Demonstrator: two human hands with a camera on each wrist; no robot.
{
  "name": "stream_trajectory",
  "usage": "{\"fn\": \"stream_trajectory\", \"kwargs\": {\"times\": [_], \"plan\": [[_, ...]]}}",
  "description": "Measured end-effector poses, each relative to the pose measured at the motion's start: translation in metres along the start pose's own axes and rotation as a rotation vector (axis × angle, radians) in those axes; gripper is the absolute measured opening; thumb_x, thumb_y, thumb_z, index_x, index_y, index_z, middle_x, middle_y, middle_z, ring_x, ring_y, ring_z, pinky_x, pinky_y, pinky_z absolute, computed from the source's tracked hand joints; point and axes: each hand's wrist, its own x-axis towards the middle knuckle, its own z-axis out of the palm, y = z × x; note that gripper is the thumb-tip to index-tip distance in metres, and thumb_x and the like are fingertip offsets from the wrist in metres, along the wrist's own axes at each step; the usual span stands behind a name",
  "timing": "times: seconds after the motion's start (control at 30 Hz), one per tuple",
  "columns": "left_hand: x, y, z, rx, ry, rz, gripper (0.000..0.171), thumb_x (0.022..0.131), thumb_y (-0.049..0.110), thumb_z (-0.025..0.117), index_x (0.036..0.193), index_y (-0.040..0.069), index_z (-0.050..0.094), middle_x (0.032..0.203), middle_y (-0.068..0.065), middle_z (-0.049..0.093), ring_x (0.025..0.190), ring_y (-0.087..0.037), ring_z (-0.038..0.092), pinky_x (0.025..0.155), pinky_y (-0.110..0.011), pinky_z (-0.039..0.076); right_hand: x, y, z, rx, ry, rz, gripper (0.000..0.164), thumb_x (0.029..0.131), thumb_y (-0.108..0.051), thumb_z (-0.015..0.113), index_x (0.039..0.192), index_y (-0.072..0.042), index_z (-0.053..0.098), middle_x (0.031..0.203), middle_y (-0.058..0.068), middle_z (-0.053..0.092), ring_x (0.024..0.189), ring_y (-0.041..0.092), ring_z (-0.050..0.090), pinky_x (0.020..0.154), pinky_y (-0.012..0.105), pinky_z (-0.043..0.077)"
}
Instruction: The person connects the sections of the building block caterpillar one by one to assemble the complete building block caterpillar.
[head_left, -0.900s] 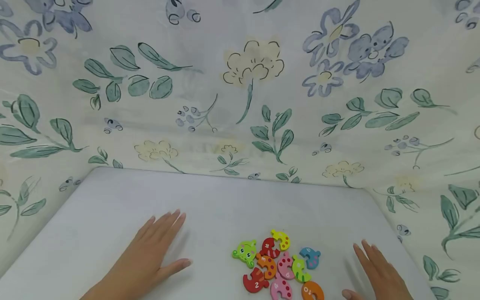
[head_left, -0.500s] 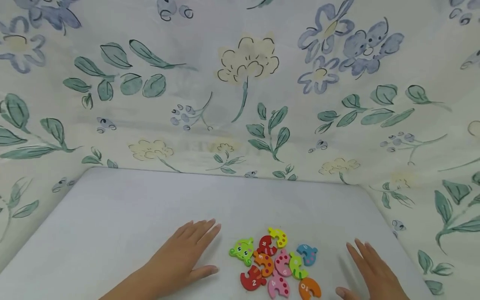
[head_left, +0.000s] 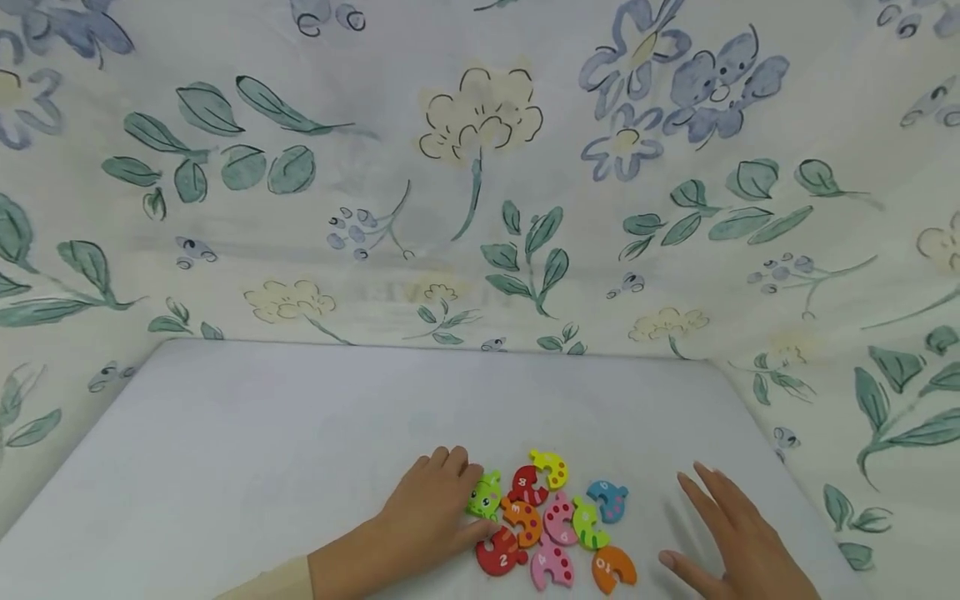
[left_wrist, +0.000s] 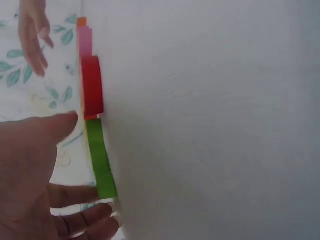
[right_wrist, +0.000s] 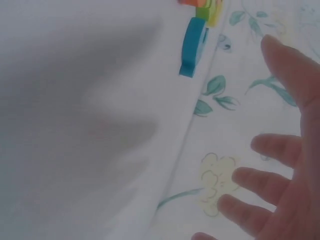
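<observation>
My left hand (head_left: 427,512) is around the light green face-shaped puzzle piece (head_left: 485,497), bent fingers at its far left edge and thumb at its near side. In the left wrist view the index fingertip meets the end of this green piece (left_wrist: 101,165), while the thumb tip shows apart, beside the red piece (left_wrist: 92,85). Close by lie an orange piece marked 3 (head_left: 522,522) and a red one marked 2 (head_left: 501,552). My right hand (head_left: 742,542) hovers over the table's right side, fingers spread and holding nothing, nearest the blue piece (head_left: 609,502).
More numbered, curved pieces lie clustered: yellow (head_left: 551,469), red 8 (head_left: 528,486), two pink including the 4 (head_left: 552,565), green striped (head_left: 590,525) and orange 10 (head_left: 613,570). Beneath is a white table (head_left: 300,425); floral cloth (head_left: 450,167) rises behind its far edge.
My left hand has moved right across the table to the green face piece, its fingers bending at the edge. My right hand stays beside the cluster, and the head view has shifted slightly.
</observation>
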Motion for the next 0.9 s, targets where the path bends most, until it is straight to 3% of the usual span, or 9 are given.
{"fn": "stream_trajectory", "kwargs": {"times": [0.23, 0.53, 0.7, 0.9], "plan": [[0.013, 0.0, -0.001, 0.022, 0.061, -0.094, 0.072, 0.081, 0.072, 0.075, 0.116, 0.009, 0.069, 0.093, -0.002, 0.053, 0.083, -0.018, 0.046, 0.072, -0.038, 0.047, 0.008, -0.008, -0.009, -0.038, -0.108, 0.051, 0.101, 0.078, -0.074, 0.077, 0.152, -0.009, 0.05, 0.154, 0.021, 0.044, 0.136, 0.048, 0.043, 0.096, 0.074, 0.043], [0.02, 0.005, -0.002, -0.072, 0.013, -0.142, 0.068, 0.08, 0.064, 0.082, 0.115, 0.007, 0.068, 0.096, -0.006, 0.062, 0.081, -0.021, 0.052, 0.073, -0.045, 0.049, 0.014, -0.02, -0.007, 0.005, -0.132, 0.029, 0.095, 0.078, -0.071, 0.079, 0.147, -0.01, 0.058, 0.153, 0.018, 0.049, 0.133, 0.043, 0.05, 0.095, 0.07, 0.047], [0.008, -0.004, -0.002, -0.161, -0.021, -0.211, 0.049, 0.079, 0.048, 0.085, 0.104, 0.011, 0.066, 0.085, 0.002, 0.057, 0.074, -0.017, 0.049, 0.071, -0.043, 0.046, 0.018, -0.031, -0.006, 0.031, -0.146, 0.02, 0.089, 0.079, -0.066, 0.081, 0.146, -0.012, 0.061, 0.151, 0.015, 0.052, 0.13, 0.039, 0.054, 0.095, 0.063, 0.051], [-0.02, -0.028, -0.008, -0.182, 0.051, -0.278, 0.041, 0.075, 0.035, 0.088, 0.103, 0.011, 0.068, 0.086, 0.004, 0.053, 0.074, -0.014, 0.047, 0.066, -0.035, 0.045, 0.031, -0.055, -0.005, 0.091, -0.228, 0.045, 0.083, 0.082, -0.059, 0.083, 0.148, -0.014, 0.058, 0.151, 0.01, 0.052, 0.133, 0.034, 0.054, 0.098, 0.054, 0.053]]}}
